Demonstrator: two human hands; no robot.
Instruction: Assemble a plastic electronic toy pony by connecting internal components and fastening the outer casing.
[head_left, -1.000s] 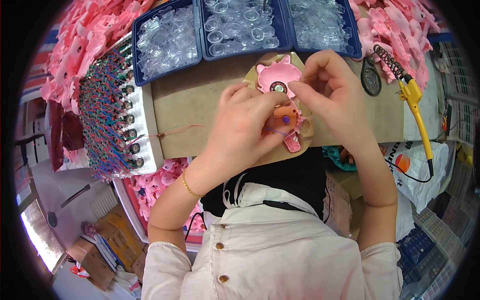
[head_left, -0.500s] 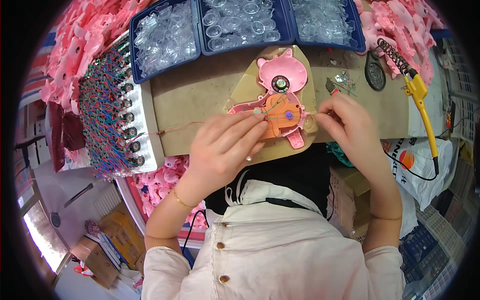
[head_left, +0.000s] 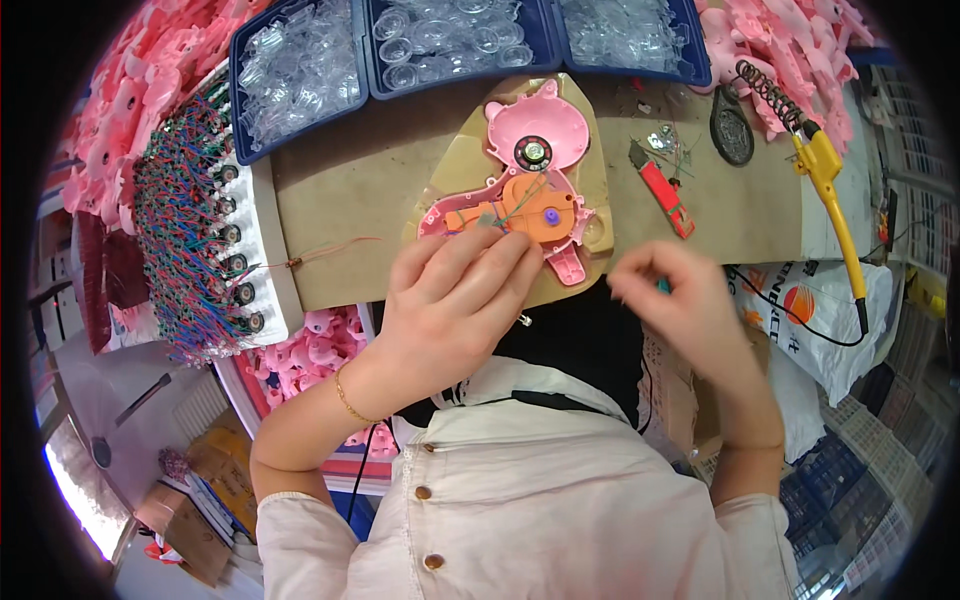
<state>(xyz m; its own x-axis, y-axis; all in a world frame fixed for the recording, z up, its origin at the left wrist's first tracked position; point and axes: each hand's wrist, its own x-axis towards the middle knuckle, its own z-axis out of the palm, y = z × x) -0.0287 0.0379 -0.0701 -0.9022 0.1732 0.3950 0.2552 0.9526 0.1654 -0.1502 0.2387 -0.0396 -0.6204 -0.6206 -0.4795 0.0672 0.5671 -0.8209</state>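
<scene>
A pink toy half-shell (head_left: 540, 130), shaped like an animal, lies hollow side up on a tan holder (head_left: 592, 170). A round black speaker (head_left: 532, 152) sits in its head part. An orange gearbox (head_left: 535, 205) with a purple knob fills the body, thin wires crossing it. My left hand (head_left: 455, 305) presses its bent fingers together onto the gearbox and the shell's near side; the fingertips are partly hidden. A small clear LED (head_left: 525, 320) pokes out beside that palm. Right of the shell, my right hand (head_left: 675, 300) hangs apart from it, fingers curled and slightly blurred; any content is hidden.
Blue trays (head_left: 365, 50) of clear plastic parts line the back. Bundled wires with speakers (head_left: 190, 220) lie left, a single wire (head_left: 335, 248) beside them. At right are a red utility knife (head_left: 660, 190), a black oval part (head_left: 732, 130) and a yellow soldering iron (head_left: 822, 170).
My right hand has moved away from the shell's right side, down toward the table edge, uncovering the red utility knife. My left hand stays on the gearbox. The whole view has shifted slightly.
</scene>
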